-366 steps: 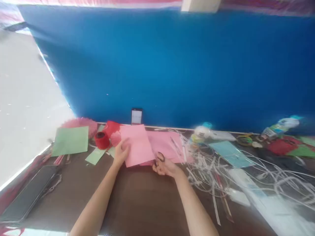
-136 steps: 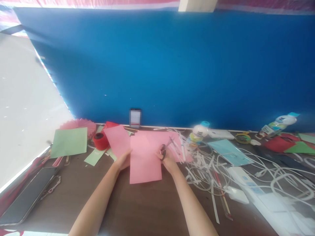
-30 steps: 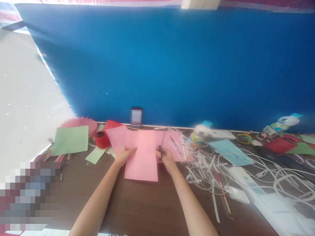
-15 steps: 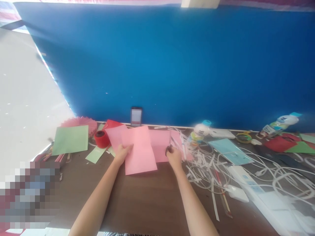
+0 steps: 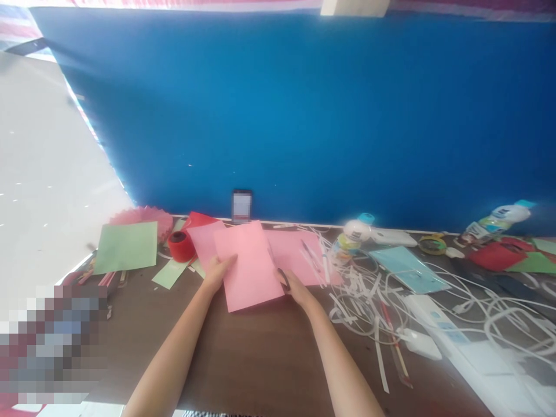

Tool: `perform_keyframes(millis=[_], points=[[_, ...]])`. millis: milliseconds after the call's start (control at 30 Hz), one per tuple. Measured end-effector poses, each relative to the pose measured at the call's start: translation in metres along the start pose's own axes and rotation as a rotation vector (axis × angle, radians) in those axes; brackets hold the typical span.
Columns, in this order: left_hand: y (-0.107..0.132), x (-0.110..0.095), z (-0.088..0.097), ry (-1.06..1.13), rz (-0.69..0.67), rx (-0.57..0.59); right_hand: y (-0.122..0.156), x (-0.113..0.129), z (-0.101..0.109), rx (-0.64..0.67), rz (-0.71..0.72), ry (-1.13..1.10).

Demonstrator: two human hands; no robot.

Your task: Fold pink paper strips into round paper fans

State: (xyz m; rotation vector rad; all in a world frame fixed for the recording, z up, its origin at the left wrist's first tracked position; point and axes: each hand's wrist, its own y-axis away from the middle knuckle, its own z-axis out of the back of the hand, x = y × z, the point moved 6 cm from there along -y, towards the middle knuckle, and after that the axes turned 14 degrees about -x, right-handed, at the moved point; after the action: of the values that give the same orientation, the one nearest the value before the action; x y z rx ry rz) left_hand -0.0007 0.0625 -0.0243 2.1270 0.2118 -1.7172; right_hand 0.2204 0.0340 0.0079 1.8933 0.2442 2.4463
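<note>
My left hand (image 5: 218, 272) pinches the left edge of a pink sheet of paper (image 5: 247, 269), which is raised a little above the dark table. My right hand (image 5: 292, 286) is closed round the dark handles of a pair of scissors (image 5: 284, 280). The scissors lie against the right edge of the sheet, and their blades are hard to make out there. More pink paper (image 5: 293, 249) lies flat behind and to the right. A red roll (image 5: 181, 247) stands beyond my left hand.
Green sheets (image 5: 125, 247) and a pleated pink paper (image 5: 141, 215) lie left. A phone (image 5: 242, 205) leans on the blue panel (image 5: 278, 116). To the right are a bottle (image 5: 353, 236), paper strips, tangled white cables, a light-blue packet (image 5: 410, 270) and a power strip (image 5: 438, 321).
My right hand has moved left with the scissors, from over the flat pink paper to the edge of the held sheet. The sheet's lower right corner has shifted slightly right.
</note>
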Motion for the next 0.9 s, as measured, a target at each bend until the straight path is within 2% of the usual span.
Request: perform_keyframes(millis=[167, 467, 900], points=[[0.006, -0.003, -0.004, 0.006, 0.018, 0.064, -0.001, -0.006, 0.001, -0.002, -0.036, -0.062], [0.012, -0.004, -0.008, -0.061, 0.007, 0.139, -0.005, -0.011, 0.003, -0.019, 0.007, -0.043], [0.01, -0.003, -0.007, -0.089, -0.031, 0.112, -0.002, 0.006, -0.004, 0.032, 0.091, -0.06]])
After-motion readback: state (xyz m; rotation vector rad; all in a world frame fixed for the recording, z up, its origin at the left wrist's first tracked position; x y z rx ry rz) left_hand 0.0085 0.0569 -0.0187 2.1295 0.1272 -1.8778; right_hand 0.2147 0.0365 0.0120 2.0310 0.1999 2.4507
